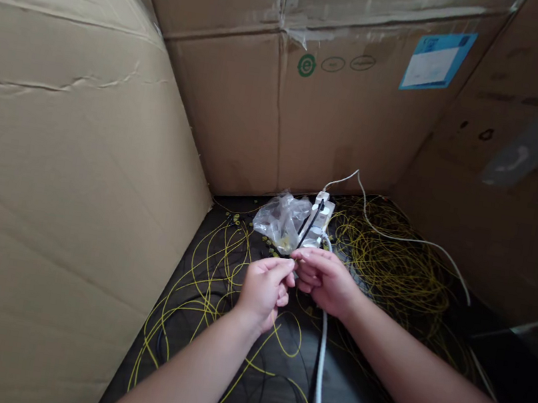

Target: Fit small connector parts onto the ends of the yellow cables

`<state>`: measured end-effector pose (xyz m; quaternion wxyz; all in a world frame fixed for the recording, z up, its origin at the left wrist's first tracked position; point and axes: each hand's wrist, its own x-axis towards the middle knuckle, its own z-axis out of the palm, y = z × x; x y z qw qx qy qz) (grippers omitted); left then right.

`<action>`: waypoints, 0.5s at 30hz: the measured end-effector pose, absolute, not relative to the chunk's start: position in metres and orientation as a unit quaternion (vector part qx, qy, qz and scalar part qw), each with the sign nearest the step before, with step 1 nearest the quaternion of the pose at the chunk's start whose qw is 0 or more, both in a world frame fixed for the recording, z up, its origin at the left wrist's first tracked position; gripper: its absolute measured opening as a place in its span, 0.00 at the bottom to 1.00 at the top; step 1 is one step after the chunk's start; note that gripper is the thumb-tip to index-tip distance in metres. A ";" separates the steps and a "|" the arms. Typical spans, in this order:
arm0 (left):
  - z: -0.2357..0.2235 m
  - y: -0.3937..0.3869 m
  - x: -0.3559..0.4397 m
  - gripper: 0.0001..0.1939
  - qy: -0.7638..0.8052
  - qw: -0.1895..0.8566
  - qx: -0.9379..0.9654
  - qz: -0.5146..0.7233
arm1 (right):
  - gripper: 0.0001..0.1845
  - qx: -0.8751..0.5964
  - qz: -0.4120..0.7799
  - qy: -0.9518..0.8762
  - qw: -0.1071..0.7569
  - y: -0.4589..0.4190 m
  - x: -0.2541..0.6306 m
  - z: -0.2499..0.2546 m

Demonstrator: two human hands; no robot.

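Note:
My left hand (264,290) is closed, thumb and index finger pinched together. My right hand (327,279) meets it fingertip to fingertip, also pinching. Whatever lies between the fingertips is too small and hidden to make out. Just beyond the hands lies a crumpled clear plastic bag (280,218), with small yellowish pieces (269,249) scattered by it. Beside the bag stands a white power strip (328,212) with a black cord (310,222) across it. Thin yellow wires (204,299) loop over the dark surface to the left of and below my left hand.
A large tangle of yellow wire (391,260) lies at the right. A thick white cable (320,364) runs toward me between my arms; a thin white cord (407,239) arcs rightward. Cardboard walls stand at left (57,197), back (231,115) and right (487,227).

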<state>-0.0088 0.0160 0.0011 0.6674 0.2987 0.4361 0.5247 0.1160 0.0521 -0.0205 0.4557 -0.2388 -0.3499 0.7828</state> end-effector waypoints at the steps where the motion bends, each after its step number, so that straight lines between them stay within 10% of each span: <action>1: 0.001 0.016 -0.009 0.10 0.437 0.667 0.299 0.524 | 0.08 -0.234 0.786 -0.343 0.458 0.052 0.117 -0.020; 15: 0.001 0.016 -0.012 0.11 0.402 0.677 0.301 0.538 | 0.10 -0.221 0.755 -0.383 0.484 0.055 0.123 -0.015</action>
